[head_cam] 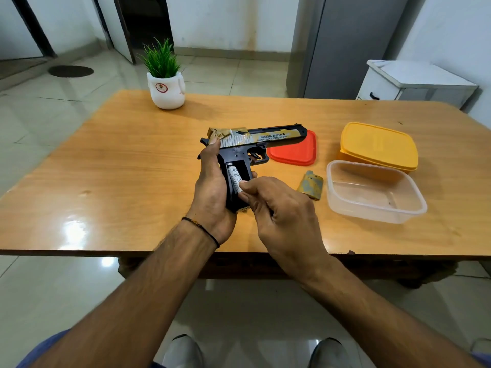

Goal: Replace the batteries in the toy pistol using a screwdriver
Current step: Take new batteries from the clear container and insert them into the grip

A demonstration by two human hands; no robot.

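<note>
The black and gold toy pistol [255, 140] is held above the wooden table [119, 166], barrel pointing right, with its grip toward me. My left hand [212, 192] wraps around the grip from the left. The battery compartment in the grip stands uncovered, and a white battery [235, 177] lies in its left slot. My right hand [276, 205] pinches the lower end of that battery with thumb and fingertips. The gold-grey battery cover [311, 185] lies on the table to the right. No screwdriver is in view.
A clear plastic tub [398, 208] stands at the right, with a yellow lidded box [378, 146] behind it and a red lid [295, 152] under the pistol's barrel. A potted plant [165, 83] stands at the far left edge. My shoes show below the table.
</note>
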